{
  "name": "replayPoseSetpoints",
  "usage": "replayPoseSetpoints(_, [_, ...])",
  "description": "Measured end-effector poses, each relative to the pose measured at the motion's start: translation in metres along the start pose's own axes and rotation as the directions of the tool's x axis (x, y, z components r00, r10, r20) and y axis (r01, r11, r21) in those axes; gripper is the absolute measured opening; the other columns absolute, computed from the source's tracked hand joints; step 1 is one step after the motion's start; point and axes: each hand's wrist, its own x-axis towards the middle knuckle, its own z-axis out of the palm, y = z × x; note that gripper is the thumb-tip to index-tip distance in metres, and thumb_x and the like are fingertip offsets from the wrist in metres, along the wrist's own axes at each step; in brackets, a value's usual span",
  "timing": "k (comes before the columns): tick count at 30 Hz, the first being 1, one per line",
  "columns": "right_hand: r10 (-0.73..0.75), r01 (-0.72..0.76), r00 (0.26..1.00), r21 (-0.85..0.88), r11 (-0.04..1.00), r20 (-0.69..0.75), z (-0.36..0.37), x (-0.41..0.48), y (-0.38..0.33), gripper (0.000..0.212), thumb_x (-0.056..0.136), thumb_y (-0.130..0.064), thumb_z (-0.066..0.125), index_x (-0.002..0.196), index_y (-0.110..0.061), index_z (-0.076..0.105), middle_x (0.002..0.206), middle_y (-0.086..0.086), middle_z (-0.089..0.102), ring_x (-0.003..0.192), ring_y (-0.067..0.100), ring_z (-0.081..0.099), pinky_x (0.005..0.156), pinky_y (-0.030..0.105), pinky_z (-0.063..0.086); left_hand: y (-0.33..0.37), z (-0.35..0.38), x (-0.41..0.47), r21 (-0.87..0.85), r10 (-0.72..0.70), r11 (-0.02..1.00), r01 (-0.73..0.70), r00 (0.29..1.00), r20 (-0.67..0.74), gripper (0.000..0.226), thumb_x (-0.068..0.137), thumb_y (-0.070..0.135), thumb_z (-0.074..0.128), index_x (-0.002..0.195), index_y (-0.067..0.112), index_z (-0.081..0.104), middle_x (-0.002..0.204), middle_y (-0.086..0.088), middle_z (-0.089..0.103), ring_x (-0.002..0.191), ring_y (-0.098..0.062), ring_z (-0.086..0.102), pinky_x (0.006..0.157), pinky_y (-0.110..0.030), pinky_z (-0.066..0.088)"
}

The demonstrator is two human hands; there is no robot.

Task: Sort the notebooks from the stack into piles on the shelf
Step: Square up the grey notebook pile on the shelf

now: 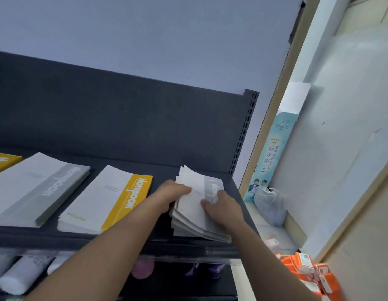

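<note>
A loose stack of notebooks [195, 216] lies at the right end of the dark shelf [128, 237], its top cover white with a grey band. My left hand [171, 191] grips the stack's left edge, with the thumb over the top cover. My right hand [223, 207] rests on the top notebook, fingers curled at its right part. To the left lie a pile with yellow bands [106, 203] and a pile with grey bands [39, 190]. Another yellow notebook [2, 161] shows at the far left edge.
The shelf's dark back panel [123, 118] rises behind the piles. A perforated upright [243, 131] ends the shelf on the right. Beyond it stand a light blue printed box [273, 153], a plastic bag [269, 205] and orange packets [306, 268]. White rolls [19, 276] lie on the lower shelf.
</note>
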Motion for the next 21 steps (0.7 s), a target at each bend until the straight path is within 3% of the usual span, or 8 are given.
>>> replayPoseSetpoints(3, [-0.034,0.034,0.999,0.017,0.999,-0.016,-0.002,0.0,0.005,0.063,0.084,-0.055,0.055,0.13,-0.014,0.042,0.128,0.01,0.056,0.117,0.033,0.053,0.092,0.038,0.046,0.001,0.003,0.0,-0.048,-0.073,0.996,0.075,0.996,0.044,0.037,0.083,0.013,0.071,0.116,0.001,0.058,0.106,-0.011,0.067,0.092,-0.026,0.065,0.075,-0.031,0.052])
replayPoseSetpoints(6, [-0.032,0.035,0.999,0.097,0.995,-0.034,-0.007,-0.002,0.008,0.065,0.085,-0.051,0.058,0.134,-0.013,0.039,0.131,0.008,0.054,0.119,0.031,0.052,0.088,0.035,0.042,0.0,0.006,-0.003,-0.078,-0.06,0.995,0.064,0.997,0.052,0.039,0.083,0.008,0.069,0.118,0.0,0.055,0.102,-0.012,0.066,0.081,-0.023,0.064,0.059,-0.027,0.049])
replayPoseSetpoints(9, [0.009,0.009,0.998,0.278,0.96,-0.063,-0.009,-0.001,0.009,0.084,0.079,-0.055,0.066,0.139,-0.01,0.029,0.135,0.009,0.05,0.12,0.031,0.051,0.091,0.037,0.044,-0.001,0.005,-0.007,-0.178,0.007,0.984,0.001,0.999,0.043,0.037,0.084,0.009,0.069,0.118,0.0,0.056,0.103,-0.014,0.068,0.089,-0.026,0.067,0.069,-0.033,0.054])
replayPoseSetpoints(11, [0.057,0.004,0.993,0.503,0.864,-0.106,-0.012,-0.001,0.008,0.105,0.068,-0.058,0.075,0.144,-0.01,0.02,0.14,0.009,0.045,0.124,0.031,0.048,0.099,0.047,0.045,-0.004,0.004,-0.012,-0.241,0.109,0.966,-0.097,0.993,0.038,0.033,0.085,0.01,0.068,0.117,0.004,0.059,0.102,-0.012,0.07,0.091,-0.027,0.068,0.076,-0.037,0.056])
replayPoseSetpoints(13, [0.061,0.038,0.991,0.689,0.723,-0.118,-0.02,-0.002,0.005,0.112,0.064,-0.051,0.083,0.146,-0.012,0.019,0.14,0.006,0.046,0.123,0.029,0.049,0.102,0.049,0.044,-0.005,0.002,-0.019,-0.283,0.248,0.93,-0.235,0.969,0.01,0.033,0.085,0.01,0.069,0.117,0.011,0.061,0.103,-0.008,0.072,0.094,-0.026,0.069,0.081,-0.042,0.056])
replayPoseSetpoints(17, [-0.048,0.256,0.957,0.761,0.596,-0.285,-0.033,-0.006,-0.004,0.076,0.065,-0.033,0.087,0.127,-0.018,0.046,0.111,-0.005,0.063,0.099,0.015,0.062,0.09,0.042,0.052,0.0,-0.007,-0.029,-0.254,0.471,0.849,-0.463,0.881,-0.03,0.041,0.082,0.005,0.071,0.112,0.029,0.057,0.107,0.004,0.069,0.099,-0.014,0.066,0.079,-0.03,0.055])
replayPoseSetpoints(21, [-0.134,0.362,0.926,0.732,0.578,-0.352,-0.027,-0.018,-0.01,0.071,0.066,-0.032,0.087,0.123,-0.02,0.046,0.106,-0.008,0.06,0.095,0.007,0.06,0.074,0.025,0.052,0.003,-0.012,-0.036,-0.196,0.56,0.808,-0.556,0.828,-0.04,0.068,0.068,0.014,0.085,0.125,0.028,0.05,0.116,0.012,0.064,0.106,-0.002,0.06,0.084,-0.021,0.05])
